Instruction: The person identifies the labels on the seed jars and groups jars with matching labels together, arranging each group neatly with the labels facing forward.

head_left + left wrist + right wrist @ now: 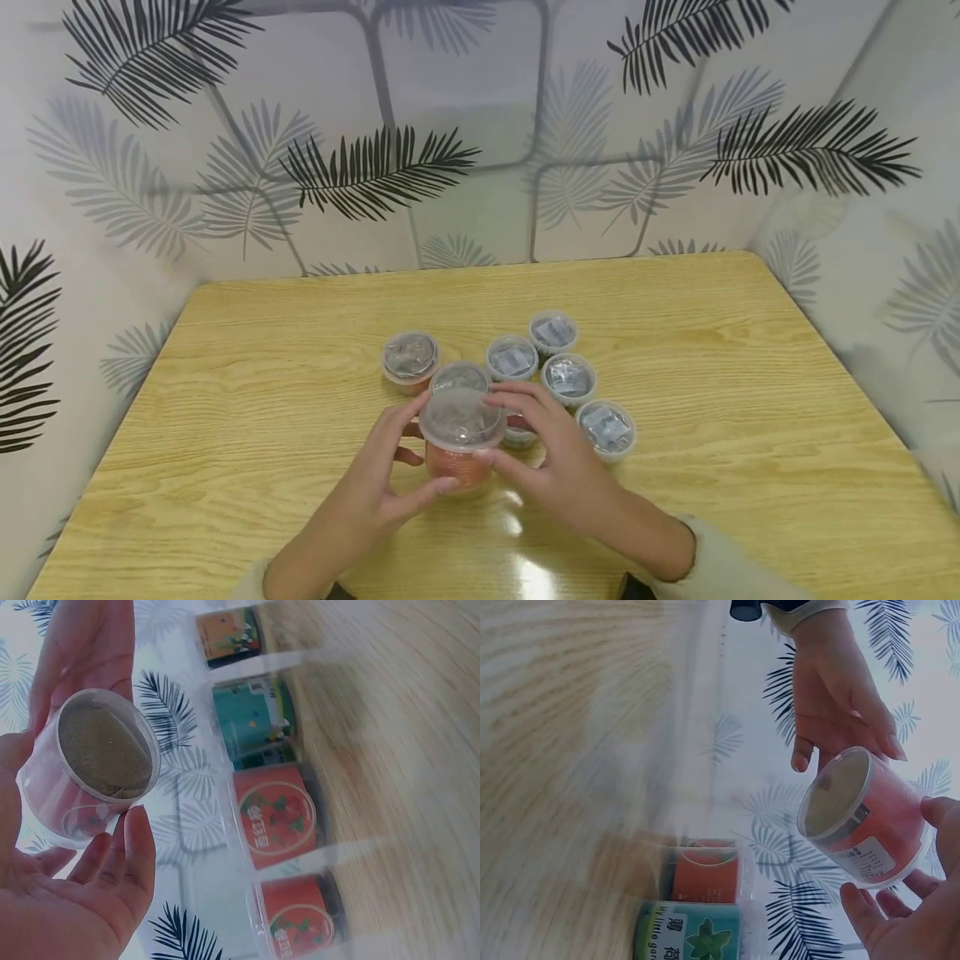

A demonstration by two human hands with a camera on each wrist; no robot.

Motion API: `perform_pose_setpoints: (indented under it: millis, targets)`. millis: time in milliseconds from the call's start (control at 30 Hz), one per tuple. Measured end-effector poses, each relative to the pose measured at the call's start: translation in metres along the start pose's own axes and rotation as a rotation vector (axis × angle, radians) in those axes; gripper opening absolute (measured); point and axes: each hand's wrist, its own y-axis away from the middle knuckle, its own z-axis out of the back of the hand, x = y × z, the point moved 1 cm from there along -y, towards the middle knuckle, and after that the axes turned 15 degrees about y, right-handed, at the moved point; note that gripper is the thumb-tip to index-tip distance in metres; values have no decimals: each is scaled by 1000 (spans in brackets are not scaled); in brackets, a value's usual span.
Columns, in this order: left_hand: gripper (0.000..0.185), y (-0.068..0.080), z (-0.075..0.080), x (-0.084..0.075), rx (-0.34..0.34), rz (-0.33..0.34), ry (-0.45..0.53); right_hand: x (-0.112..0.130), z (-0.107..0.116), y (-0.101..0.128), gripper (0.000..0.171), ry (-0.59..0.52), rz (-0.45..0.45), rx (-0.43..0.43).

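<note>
Both hands hold a lidded clear plastic cup [459, 465] with a red label, lifted above the table near its front middle. My left hand [378, 479] grips its left side, thumb low on the front. From the right, my right hand [551, 467] pinches the cup, with fingers at the lid's edge and thumb on the front. Brown soil-like material shows through the cup's bottom [105, 754] in the left wrist view. A white printed sticker [870, 859] appears on its side in the right wrist view. Just behind it stands another lidded cup [460, 377], partly hidden.
A red-labelled cup [410, 357] stands at the back left of the group. Several similar lidded cups stand to the right, including a back one [553, 332] and a front one [606, 429]. All are on the wood-grain table [247, 392], before a leaf-patterned wall covering [465, 200].
</note>
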Motion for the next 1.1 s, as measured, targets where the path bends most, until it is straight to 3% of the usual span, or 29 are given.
perform_pose_setpoints:
  millis: [200, 400, 633, 867, 1100]
  targets:
    - [89, -7, -4, -15, 11, -9, 16, -1, 5, -4, 46, -189, -71, 1]
    - [84, -17, -7, -34, -2, -8, 56, 1, 10, -5, 49, -212, -99, -5]
    - [75, -27, -9, -23, -20, 19, 113, 7, 15, -6, 53, -203, -102, -59]
    - [57, -35, -11, -23, -74, 86, 195, 12, 17, -5, 55, -164, -92, -89]
    - [51, -37, -11, -24, -99, 128, 318, 11, 18, -5, 54, -260, -55, -98]
